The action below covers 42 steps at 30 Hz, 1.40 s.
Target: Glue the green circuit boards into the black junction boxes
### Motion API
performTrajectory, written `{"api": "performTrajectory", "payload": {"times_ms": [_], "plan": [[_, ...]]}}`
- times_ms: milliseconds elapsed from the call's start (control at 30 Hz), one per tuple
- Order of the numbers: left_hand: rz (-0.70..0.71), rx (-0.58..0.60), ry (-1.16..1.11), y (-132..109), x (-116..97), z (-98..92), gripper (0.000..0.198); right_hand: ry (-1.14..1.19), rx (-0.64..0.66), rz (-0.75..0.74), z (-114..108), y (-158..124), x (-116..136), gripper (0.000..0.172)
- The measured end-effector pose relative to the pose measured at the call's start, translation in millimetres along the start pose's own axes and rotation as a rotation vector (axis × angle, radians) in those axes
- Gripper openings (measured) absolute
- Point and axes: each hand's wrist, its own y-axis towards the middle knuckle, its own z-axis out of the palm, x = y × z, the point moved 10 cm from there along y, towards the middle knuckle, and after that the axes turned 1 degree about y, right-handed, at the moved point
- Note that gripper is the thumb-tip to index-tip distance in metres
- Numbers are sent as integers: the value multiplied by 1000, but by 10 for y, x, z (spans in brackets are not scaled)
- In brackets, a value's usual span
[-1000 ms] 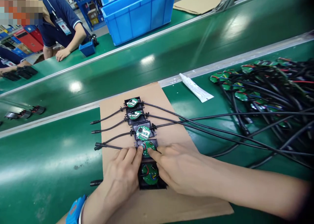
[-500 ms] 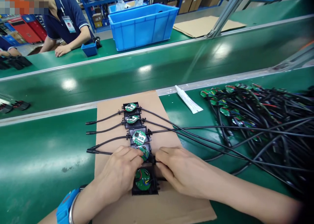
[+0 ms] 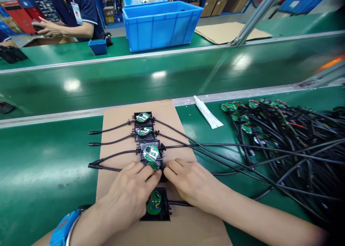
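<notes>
A column of black plastic housings [image 3: 151, 146] lies on a cardboard sheet [image 3: 185, 228], each with a round green circuit board and black cables. My left hand [image 3: 129, 188] is closed, its fingertips pressed on the circuit board [image 3: 154, 165] in the fourth housing from the back, partly hiding it. At that housing's right edge, my right hand [image 3: 185, 181] is closed around the black cable [image 3: 219, 173] where it enters; the fingers cover the grip point. Nearest me, another housing [image 3: 159, 217] holds a green board [image 3: 154, 203] with red, yellow and blue wires.
A tangled heap of black cables with green boards [image 3: 293, 142] lies to the right. A white tube [image 3: 207, 113] lies behind it, left. Beyond the metal rail stand a large blue bin [image 3: 161, 28] and a small blue box [image 3: 98, 47]. A co-worker [image 3: 78, 16] is across the bench.
Both my hands have shifted slightly left, still at the fourth housing, and my left fingers cover more of its board. The co-worker's hands have risen off the bench, now holding something dark.
</notes>
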Motion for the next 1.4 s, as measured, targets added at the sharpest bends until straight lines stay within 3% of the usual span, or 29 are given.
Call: {"api": "performTrajectory", "payload": {"times_ms": [167,367,500,700,800,867,967,1033,1100,1200,1300,1400], "plan": [[-33,42,92,38,-51,9,46,-169,-89,-31,-19,-3,115,17],[20,-47,77,-70,-56,-5,62,269,-204,79,-167,-82,-216,25],[46,-40,102,-37,-57,32,60,427,-259,103,-148,-87,-294,21],[-2,7,83,21,-64,74,56,447,-237,40,-116,-33,-227,24],[20,-57,-5,-47,-92,-30,57,511,-117,21,-148,-25,-248,20],[32,-163,-107,-104,-21,-192,55,538,-78,26,-204,-9,-315,19],[-103,-349,-116,-169,378,-449,43,424,-237,87,-377,55,-528,24],[-221,-363,-34,-166,678,-488,25,300,-313,110,-392,117,-614,25],[-265,-295,4,-127,858,-429,7,217,-293,104,-300,181,-627,23],[-253,-265,-57,-112,895,-403,13,191,-297,114,-251,167,-615,25],[-214,-301,-98,-138,766,-486,18,243,-291,132,-307,85,-576,27],[-196,-280,-69,-141,652,-518,23,294,-200,164,-349,37,-538,25]]}}
